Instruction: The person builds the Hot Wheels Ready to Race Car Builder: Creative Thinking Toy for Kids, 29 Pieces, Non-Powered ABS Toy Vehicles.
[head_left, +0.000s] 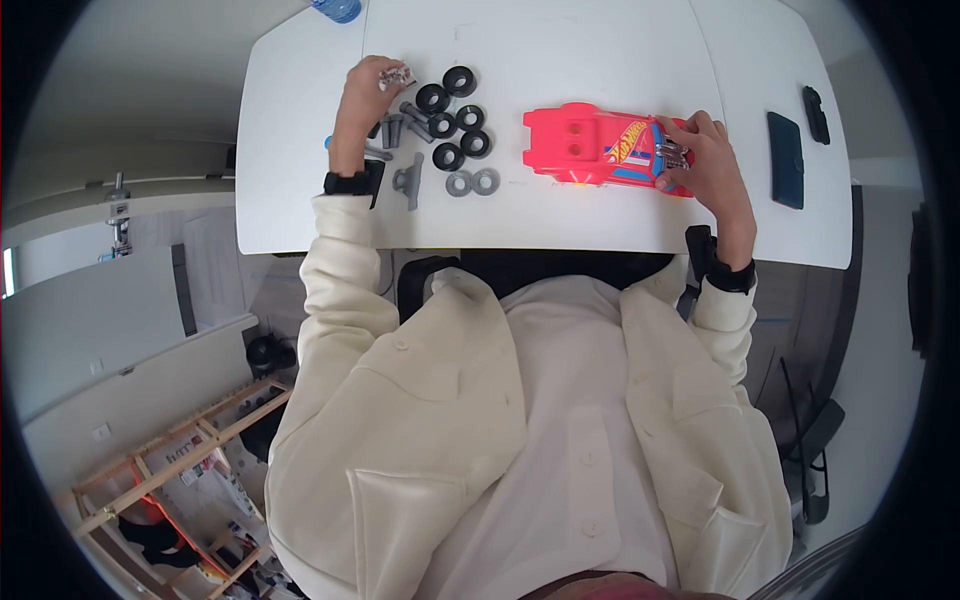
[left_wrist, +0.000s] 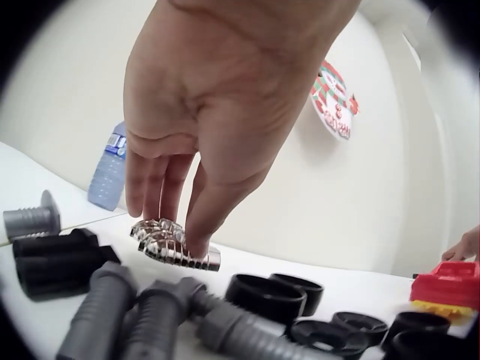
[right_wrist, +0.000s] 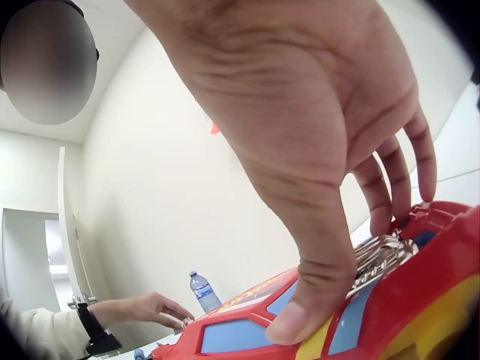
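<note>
My left hand (head_left: 362, 100) pinches a shiny chrome toy engine piece (left_wrist: 176, 244) between thumb and fingers, close over the table at the back left. Across the table, my right hand (head_left: 710, 165) grips a red toy car (head_left: 560, 145) by its right end, thumb on the near side and fingers over the far side. Another chrome engine piece (right_wrist: 384, 259) sits on the car beneath that palm. Several black wheel rings (head_left: 447, 156) lie just right of my left hand. Grey plastic bolts (left_wrist: 154, 315) lie in front of it, beside black plastic pieces (left_wrist: 64, 266).
Two grey rings (head_left: 485, 181) and a grey T-shaped piece (head_left: 409, 182) lie nearer the table's front edge. A dark phone-like slab (head_left: 785, 160) and a small black object (head_left: 816, 115) are at the far right. A water bottle (left_wrist: 109, 176) stands at the back left.
</note>
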